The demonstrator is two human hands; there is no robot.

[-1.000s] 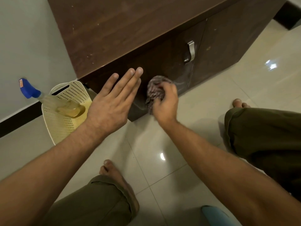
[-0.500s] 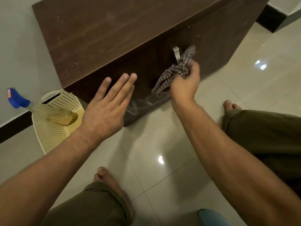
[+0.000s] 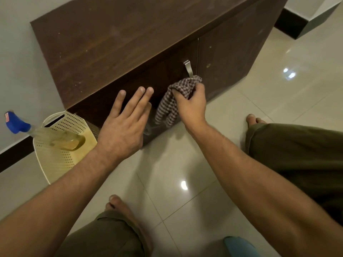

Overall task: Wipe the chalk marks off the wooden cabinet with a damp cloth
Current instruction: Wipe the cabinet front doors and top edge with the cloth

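A low dark wooden cabinet (image 3: 130, 39) stands against the wall, its doors facing me. My right hand (image 3: 192, 106) grips a checked cloth (image 3: 172, 102), which hangs against the left door just below the metal handle (image 3: 188, 68). A faint whitish smear (image 3: 150, 127) shows low on that door, below the cloth. My left hand (image 3: 124, 128) lies flat with spread fingers against the same door, to the left of the cloth.
A cream perforated basket (image 3: 61, 154) stands on the floor left of the cabinet, with a blue-capped spray bottle (image 3: 17, 124) of yellowish liquid leaning in it. My bare feet and knees are on the glossy tiled floor (image 3: 185, 164). A blue object (image 3: 239, 247) shows at the bottom edge.
My right hand swept the cloth up to the handle, then came back down and left, the cloth now hanging longer. My left hand stayed flat on the door.
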